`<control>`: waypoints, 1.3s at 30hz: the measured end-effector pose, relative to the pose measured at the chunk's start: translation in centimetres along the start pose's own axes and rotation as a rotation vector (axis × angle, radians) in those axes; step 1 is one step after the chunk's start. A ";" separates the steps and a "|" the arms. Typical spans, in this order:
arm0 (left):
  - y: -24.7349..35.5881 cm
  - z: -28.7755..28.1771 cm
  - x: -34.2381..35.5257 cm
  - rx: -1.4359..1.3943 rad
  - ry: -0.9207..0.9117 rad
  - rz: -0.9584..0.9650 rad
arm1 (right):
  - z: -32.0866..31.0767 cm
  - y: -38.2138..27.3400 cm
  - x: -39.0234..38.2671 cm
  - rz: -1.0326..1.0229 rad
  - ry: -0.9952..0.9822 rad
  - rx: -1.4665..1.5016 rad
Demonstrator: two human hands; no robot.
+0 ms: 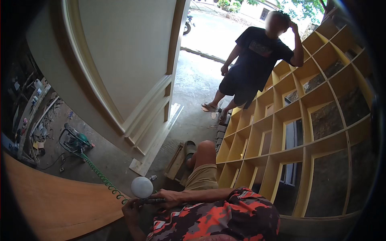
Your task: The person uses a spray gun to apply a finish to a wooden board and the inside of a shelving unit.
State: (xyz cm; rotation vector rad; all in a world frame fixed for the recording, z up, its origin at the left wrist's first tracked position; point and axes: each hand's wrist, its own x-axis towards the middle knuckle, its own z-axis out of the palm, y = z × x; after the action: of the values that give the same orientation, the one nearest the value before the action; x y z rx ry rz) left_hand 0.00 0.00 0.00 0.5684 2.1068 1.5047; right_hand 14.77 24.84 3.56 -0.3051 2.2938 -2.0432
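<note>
Both of my hands are at a spray gun point(151, 200) with a round white cup point(142, 187) on top, held low in front of my body. My right hand point(171, 197) is closed around the gun's dark body from the right. On the other side, my left hand point(130, 209) grips it where a green coiled air hose point(100, 176) comes in. Part of the gun is hidden behind my fingers. The hose runs left to a green air compressor point(76, 141) on the floor.
A large pale panelled board point(132, 60) stands ahead to the left. A yellowish wooden shelf frame point(277, 128) fills the right. Beyond it, a person in dark clothes point(257, 60) stands facing me. At lower left is a curved brown wooden panel point(60, 201); a small wooden stool point(175, 162) sits by my foot.
</note>
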 end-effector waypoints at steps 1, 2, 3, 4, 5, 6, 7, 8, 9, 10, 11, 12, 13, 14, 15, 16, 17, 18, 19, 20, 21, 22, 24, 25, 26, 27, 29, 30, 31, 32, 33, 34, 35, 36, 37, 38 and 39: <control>0.5 0.3 -0.2 -0.093 0.011 -0.008 | 0.1 0.0 -0.1 -0.010 0.011 0.000; 0.7 0.4 -0.4 -0.186 0.022 -0.016 | 0.1 0.0 -0.1 -0.021 0.022 0.000; 0.6 0.7 -0.7 -0.193 0.019 -0.024 | 0.2 -0.1 -0.5 -0.010 0.022 0.001; 0.4 0.9 -1.0 -0.138 0.029 -0.045 | 0.4 -0.2 -0.9 0.005 0.028 0.006; 0.3 1.2 -1.3 -0.082 0.038 -0.066 | 0.4 -0.3 -1.3 0.019 0.034 0.010; 0.9 1.2 -1.4 -0.080 0.039 -0.066 | 0.5 -0.3 -1.2 0.017 0.033 0.011; 1.6 1.4 -1.4 -0.140 0.033 -0.094 | 0.5 -0.2 -1.0 0.013 0.032 0.008; 2.0 1.5 -1.4 -0.201 0.026 -0.122 | 0.4 -0.2 -0.9 0.010 0.032 0.004; 1.3 1.4 -1.5 -0.199 0.031 -0.122 | 0.5 -0.5 -0.8 0.007 0.028 0.006; 0.2 1.4 -1.4 -0.278 0.037 -0.102 | 0.5 -0.9 -0.7 0.006 0.021 0.004; -0.8 1.3 -1.3 -0.358 0.044 -0.081 | 0.5 -1.1 -0.5 0.004 0.014 0.002; -0.6 1.2 -1.2 -0.357 0.039 -0.083 | 0.6 -0.7 -0.6 0.006 0.018 0.002; -0.4 1.1 -1.1 -0.324 0.058 -0.102 | 0.9 -0.1 -0.6 -0.026 0.051 -0.009; -0.2 1.1 -1.0 -0.291 0.078 -0.121 | 1.0 0.3 -0.7 -0.058 0.084 -0.021; 0.1 1.0 -1.0 -0.289 0.080 -0.122 | 1.0 0.2 -0.6 -0.059 0.082 -0.019; 0.6 1.1 -1.2 -0.333 0.057 -0.110 | 0.8 -0.1 -0.5 -0.023 0.067 -0.012; 0.8 1.1 -1.2 -0.377 0.033 -0.098 | 0.8 -0.2 -0.4 0.014 0.051 -0.005; 0.7 1.0 -1.2 -0.376 0.033 -0.096 | 0.8 0.0 -0.4 0.012 0.051 -0.005; 0.5 0.9 -1.2 -0.381 0.022 -0.082 | 0.9 0.3 -0.4 -0.012 0.062 -0.004; 0.4 0.8 -1.2 -0.385 0.011 -0.067 | 0.9 0.5 -0.4 -0.037 0.072 -0.004; 0.5 0.7 -1.2 -0.386 0.010 -0.068 | 0.9 0.5 -0.4 -0.036 0.073 -0.004; 0.7 0.6 -1.3 -0.385 -0.013 -0.067 | 0.8 0.5 -0.4 -0.041 0.074 -0.006; 0.9 0.4 -1.3 -0.384 -0.037 -0.066 | 0.8 0.6 -0.4 -0.045 0.074 -0.008; 0.8 0.3 -1.2 -0.380 -0.049 -0.063 | 0.8 0.6 -0.4 -0.053 0.074 0.001; 0.8 0.2 -1.2 -0.376 -0.061 -0.060 | 0.9 0.6 -0.4 -0.062 0.074 0.010; 0.9 0.3 -1.2 -0.377 -0.061 -0.059 | 0.9 0.6 -0.4 -0.061 0.073 0.008; 1.2 0.3 -1.2 -0.399 -0.057 -0.100 | 0.9 0.7 -0.4 -0.061 0.067 -0.009; 1.0 0.3 -1.2 -0.399 -0.056 -0.100 | 0.8 0.7 -0.4 -0.062 0.067 -0.008; 0.8 0.3 -1.2 -0.403 -0.054 -0.099 | 0.8 0.8 -0.3 -0.027 0.054 0.002; 0.6 0.3 -1.1 -0.406 -0.052 -0.099 | 0.8 0.8 -0.3 0.008 0.041 0.013; 0.5 0.3 -1.1 -0.406 -0.051 -0.099 | 0.7 0.5 -0.2 0.008 0.041 0.013; 0.4 0.3 -1.1 -0.396 -0.048 -0.102 | 0.7 0.2 -0.2 -0.030 0.058 0.007; 0.4 0.2 -1.1 -0.386 -0.045 -0.105 | 0.6 0.0 -0.2 -0.069 0.076 0.001; 0.6 0.3 -1.0 -0.387 -0.047 -0.105 | 0.6 0.3 -0.3 -0.068 0.078 -0.001; 1.0 0.3 -1.0 -0.385 -0.064 -0.089 | 0.7 0.6 -0.4 -0.050 0.074 0.010; 1.2 0.4 -1.0 -0.383 -0.081 -0.073 | 0.7 0.9 -0.5 -0.032 0.069 0.021; 0.9 0.1 -1.0 -0.383 -0.079 -0.072 | 0.6 0.6 -0.4 -0.033 0.067 0.021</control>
State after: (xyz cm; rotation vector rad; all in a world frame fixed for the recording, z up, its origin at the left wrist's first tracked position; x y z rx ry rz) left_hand 0.96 -0.22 1.01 0.3971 1.6993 1.7532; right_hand 15.23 24.40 2.82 -0.2790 2.3191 -2.1237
